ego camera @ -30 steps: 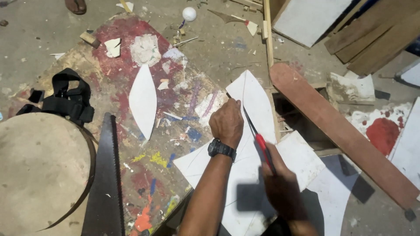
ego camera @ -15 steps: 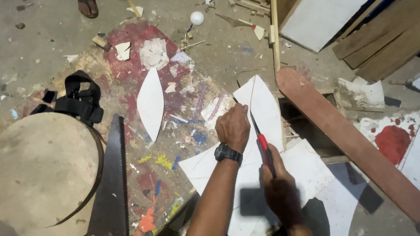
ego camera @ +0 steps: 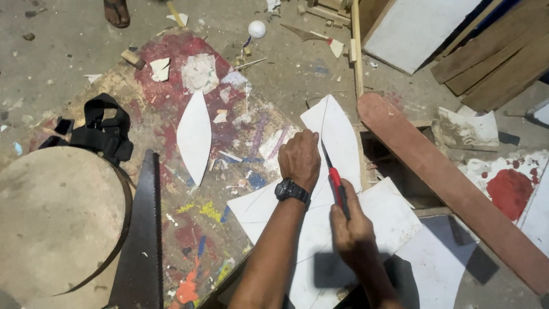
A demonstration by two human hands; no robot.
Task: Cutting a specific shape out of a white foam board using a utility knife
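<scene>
A white sheet with pencilled curves lies on a paint-stained board. My left hand, with a black watch on the wrist, presses flat on the sheet. My right hand grips a red-handled utility knife, whose blade rests on the sheet just right of my left hand's fingers. A cut-out white leaf shape lies on the board to the left.
A hand saw and a round wooden stool top are at the lower left, black straps above them. A long reddish plank runs diagonally at the right. Wood boards, scraps and a white ball lie at the top; someone's sandalled foot is at the top left.
The knife and my right hand have drawn back toward me along the sheet. My left hand stays pressed on the sheet.
</scene>
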